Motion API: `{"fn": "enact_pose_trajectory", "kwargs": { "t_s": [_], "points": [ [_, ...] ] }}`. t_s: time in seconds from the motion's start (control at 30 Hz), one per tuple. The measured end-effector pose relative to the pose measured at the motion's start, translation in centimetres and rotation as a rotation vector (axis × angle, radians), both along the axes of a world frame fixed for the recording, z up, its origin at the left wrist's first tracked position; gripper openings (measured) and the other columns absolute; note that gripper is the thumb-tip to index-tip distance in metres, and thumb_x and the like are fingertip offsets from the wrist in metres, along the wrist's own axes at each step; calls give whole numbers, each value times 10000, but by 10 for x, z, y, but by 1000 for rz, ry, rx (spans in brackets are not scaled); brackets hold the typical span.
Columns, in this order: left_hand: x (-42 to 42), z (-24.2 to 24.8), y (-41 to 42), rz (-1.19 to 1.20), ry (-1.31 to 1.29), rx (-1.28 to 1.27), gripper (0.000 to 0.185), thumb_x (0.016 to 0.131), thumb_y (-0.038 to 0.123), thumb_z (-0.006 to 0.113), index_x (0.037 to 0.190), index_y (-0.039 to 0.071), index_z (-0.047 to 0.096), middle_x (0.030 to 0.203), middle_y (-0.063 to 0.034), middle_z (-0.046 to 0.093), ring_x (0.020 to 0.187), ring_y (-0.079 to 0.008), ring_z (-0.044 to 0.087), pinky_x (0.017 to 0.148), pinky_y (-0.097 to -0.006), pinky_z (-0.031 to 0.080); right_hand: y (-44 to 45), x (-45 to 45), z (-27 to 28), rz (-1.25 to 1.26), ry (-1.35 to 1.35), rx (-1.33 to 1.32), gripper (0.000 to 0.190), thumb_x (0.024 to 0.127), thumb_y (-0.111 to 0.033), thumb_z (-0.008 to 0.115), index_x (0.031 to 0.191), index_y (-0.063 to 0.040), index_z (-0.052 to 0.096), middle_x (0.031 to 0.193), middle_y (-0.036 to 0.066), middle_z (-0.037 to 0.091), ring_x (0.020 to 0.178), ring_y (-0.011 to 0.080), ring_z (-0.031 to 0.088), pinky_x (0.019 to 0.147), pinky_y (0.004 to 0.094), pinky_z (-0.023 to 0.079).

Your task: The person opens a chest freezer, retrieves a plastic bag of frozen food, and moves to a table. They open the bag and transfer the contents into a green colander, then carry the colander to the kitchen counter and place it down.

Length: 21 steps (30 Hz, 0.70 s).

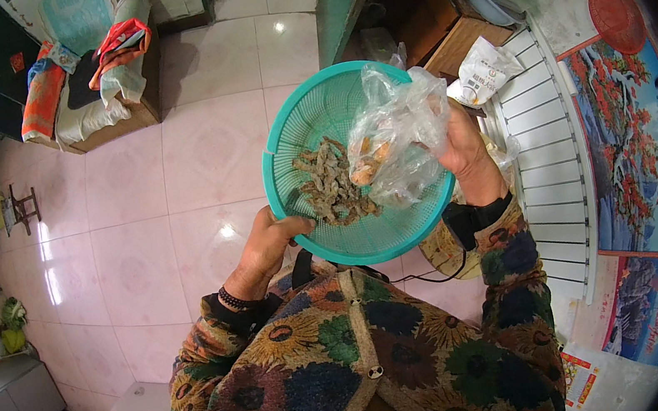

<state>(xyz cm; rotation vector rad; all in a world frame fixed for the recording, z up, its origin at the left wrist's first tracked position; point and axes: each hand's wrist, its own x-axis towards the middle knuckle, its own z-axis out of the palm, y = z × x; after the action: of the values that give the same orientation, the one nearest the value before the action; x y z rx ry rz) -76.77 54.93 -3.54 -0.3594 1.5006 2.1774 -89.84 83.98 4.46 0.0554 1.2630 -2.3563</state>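
My left hand (265, 246) grips the near-left rim of a round turquoise plastic colander (367, 249), its thumb over the edge. A heap of small grey-brown pieces (332, 186), perhaps dried food, lies on the colander's bottom. My right hand (464, 142) is at the colander's right side, closed on a clear plastic bag (400, 126). Orange-brown lumps (367, 168) show through the bag, which hangs over the right half of the colander. The right fingers are mostly hidden behind the bag, so I cannot tell whether they also touch the rim.
A cloth-covered armchair (95, 112) stands at the far left on pink floor tiles (134, 252). A white printed packet (484, 73) lies right of the colander, near a white slatted rack (548, 174). A green door (347, 1) is ahead. A small stool (23, 207) stands at left.
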Motion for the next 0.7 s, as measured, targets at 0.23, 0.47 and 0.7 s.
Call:
{"fn": "enact_pose_trajectory", "kwargs": {
  "t_s": [0.23, 0.47, 0.7],
  "points": [
    [0, 9, -2, -6, 12, 31, 226, 767, 33, 621, 977, -49, 634, 860, -50, 640, 734, -136, 568, 660, -293, 454, 5, 11, 11, -4, 84, -128, 355, 969, -232, 502, 1229, 8, 527, 1127, 175, 634, 1054, 307, 627, 934, 447, 512],
    [1, 8, -2, 3, -8, 24, 118, 763, 60, 651, 852, -18, 643, 784, -20, 618, 677, -111, 506, 597, -276, 378, 9, 8, 20, -10, 104, -112, 376, 970, -266, 489, 1256, -23, 512, 1132, 189, 632, 1064, 352, 618, 941, 507, 499],
    [0, 7, -4, -27, -9, 32, 180, 763, 55, 639, 917, -38, 641, 823, -43, 633, 704, -136, 546, 639, -292, 427, 21, -5, 13, -134, 52, -17, 404, 971, -270, 487, 1292, -25, 486, 1215, 194, 596, 1110, 334, 595, 932, 483, 512]
  ]
}}
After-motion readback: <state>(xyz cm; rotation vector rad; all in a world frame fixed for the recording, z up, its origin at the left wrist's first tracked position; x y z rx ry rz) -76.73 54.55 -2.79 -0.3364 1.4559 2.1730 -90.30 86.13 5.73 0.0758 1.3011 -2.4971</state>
